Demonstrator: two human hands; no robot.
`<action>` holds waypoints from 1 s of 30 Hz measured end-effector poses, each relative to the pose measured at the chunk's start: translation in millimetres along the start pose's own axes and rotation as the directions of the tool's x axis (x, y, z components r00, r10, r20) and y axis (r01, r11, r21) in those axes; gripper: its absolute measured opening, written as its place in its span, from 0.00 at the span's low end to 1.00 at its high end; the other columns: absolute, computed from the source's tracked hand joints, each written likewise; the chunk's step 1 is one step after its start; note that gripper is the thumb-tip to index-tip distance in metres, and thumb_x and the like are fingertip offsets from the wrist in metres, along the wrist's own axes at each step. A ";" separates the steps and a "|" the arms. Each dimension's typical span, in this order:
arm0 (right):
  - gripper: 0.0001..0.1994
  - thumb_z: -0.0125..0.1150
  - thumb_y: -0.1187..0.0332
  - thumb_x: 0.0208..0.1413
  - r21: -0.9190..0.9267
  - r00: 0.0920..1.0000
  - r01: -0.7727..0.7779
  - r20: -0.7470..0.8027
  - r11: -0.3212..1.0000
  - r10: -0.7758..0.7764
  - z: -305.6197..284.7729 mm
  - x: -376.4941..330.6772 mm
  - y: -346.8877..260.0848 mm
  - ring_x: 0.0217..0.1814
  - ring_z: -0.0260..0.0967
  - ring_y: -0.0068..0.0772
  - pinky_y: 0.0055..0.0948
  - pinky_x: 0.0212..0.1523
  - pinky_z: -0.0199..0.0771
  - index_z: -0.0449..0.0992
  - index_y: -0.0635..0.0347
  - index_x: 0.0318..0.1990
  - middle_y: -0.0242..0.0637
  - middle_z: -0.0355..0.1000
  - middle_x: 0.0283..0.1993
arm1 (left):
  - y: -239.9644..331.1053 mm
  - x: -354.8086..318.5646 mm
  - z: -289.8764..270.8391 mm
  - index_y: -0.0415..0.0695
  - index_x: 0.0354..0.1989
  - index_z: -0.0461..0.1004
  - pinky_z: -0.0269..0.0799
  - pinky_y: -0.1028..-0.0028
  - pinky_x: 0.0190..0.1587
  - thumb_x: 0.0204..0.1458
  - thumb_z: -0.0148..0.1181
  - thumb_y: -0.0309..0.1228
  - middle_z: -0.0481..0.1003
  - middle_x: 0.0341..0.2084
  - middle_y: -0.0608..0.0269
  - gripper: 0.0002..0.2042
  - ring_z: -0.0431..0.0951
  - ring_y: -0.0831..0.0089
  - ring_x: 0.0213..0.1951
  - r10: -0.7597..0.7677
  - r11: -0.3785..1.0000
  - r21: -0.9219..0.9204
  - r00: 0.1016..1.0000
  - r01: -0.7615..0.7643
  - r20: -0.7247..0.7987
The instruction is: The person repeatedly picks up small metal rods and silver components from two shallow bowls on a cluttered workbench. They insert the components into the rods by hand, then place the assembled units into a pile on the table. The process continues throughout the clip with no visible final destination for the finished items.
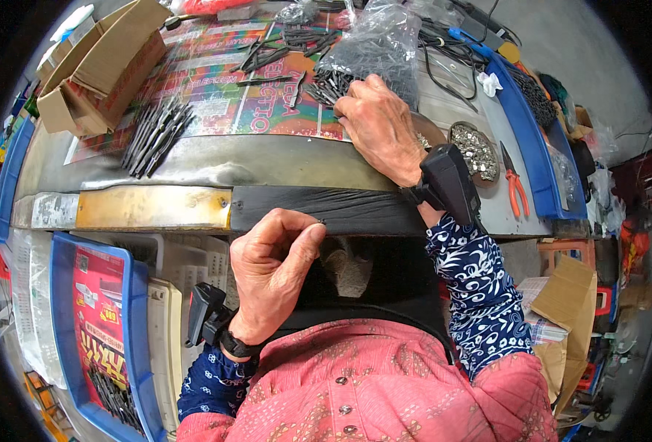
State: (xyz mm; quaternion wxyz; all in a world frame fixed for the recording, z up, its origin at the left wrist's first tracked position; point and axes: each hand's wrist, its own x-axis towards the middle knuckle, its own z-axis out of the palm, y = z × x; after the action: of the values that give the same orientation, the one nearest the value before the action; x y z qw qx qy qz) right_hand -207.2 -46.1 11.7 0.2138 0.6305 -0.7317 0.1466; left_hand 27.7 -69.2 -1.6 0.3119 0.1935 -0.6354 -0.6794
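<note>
While the left hand (274,272) pinches a tiny part (321,221) near the bench edge (326,210), the right hand (377,125) grasps dark metal pins (326,87) farther off.

The right hand (377,129) covers the near end of the dark metal pieces (326,87) at upper centre, so its fingertips stay hidden. The left hand (271,269) pinches something tiny (321,221), perhaps a small screw, too small to tell. At lower left the blue tray (61,324) runs out past the frame's edge.
</note>
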 end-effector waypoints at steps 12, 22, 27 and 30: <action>0.05 0.60 0.73 0.46 0.213 0.995 0.047 -0.100 0.976 -0.026 -28.6 -14.5 -18.1 0.37 0.70 0.43 0.40 0.40 0.68 0.72 0.62 0.30 0.42 0.71 0.29 | 1.8 -0.1 -1.1 0.37 0.33 0.75 0.61 0.87 0.25 0.56 0.60 0.25 0.71 0.21 0.72 0.04 0.67 0.89 0.23 -0.049 0.996 -0.081 0.999 0.049 0.006; 0.06 0.59 0.80 0.49 0.823 0.977 -0.157 0.049 0.545 0.206 -82.0 -83.4 -72.9 0.30 0.66 0.24 0.22 0.30 0.67 0.75 0.66 0.36 0.35 0.70 0.32 | 6.4 -7.8 12.5 0.37 0.33 0.74 0.56 0.86 0.19 0.57 0.59 0.27 0.72 0.19 0.70 0.05 0.64 0.89 0.18 -0.082 0.970 -0.226 0.996 0.087 0.033; 0.06 0.61 0.81 0.49 0.837 0.973 -0.136 0.012 0.530 0.231 -85.3 -100.0 -74.9 0.32 0.68 0.23 0.21 0.31 0.68 0.75 0.66 0.36 0.35 0.71 0.32 | 7.8 -12.8 25.4 0.37 0.34 0.74 0.55 0.86 0.18 0.58 0.58 0.28 0.72 0.19 0.69 0.06 0.63 0.88 0.17 -0.082 0.958 -0.266 0.993 0.102 0.084; 0.06 0.60 0.81 0.50 0.856 0.960 -0.183 0.048 0.483 0.277 -88.3 -108.3 -74.7 0.33 0.68 0.19 0.19 0.33 0.69 0.75 0.67 0.37 0.33 0.71 0.32 | 8.2 -14.2 30.9 0.37 0.34 0.74 0.55 0.86 0.18 0.58 0.58 0.28 0.72 0.19 0.68 0.06 0.63 0.88 0.17 -0.090 0.952 -0.282 0.991 0.115 0.102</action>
State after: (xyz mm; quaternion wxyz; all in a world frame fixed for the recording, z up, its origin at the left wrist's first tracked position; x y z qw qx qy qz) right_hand -110.0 77.7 30.2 -0.1098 0.5419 -0.6311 0.5440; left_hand 19.2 -36.8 8.2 0.2729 0.1489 -0.5322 -0.7875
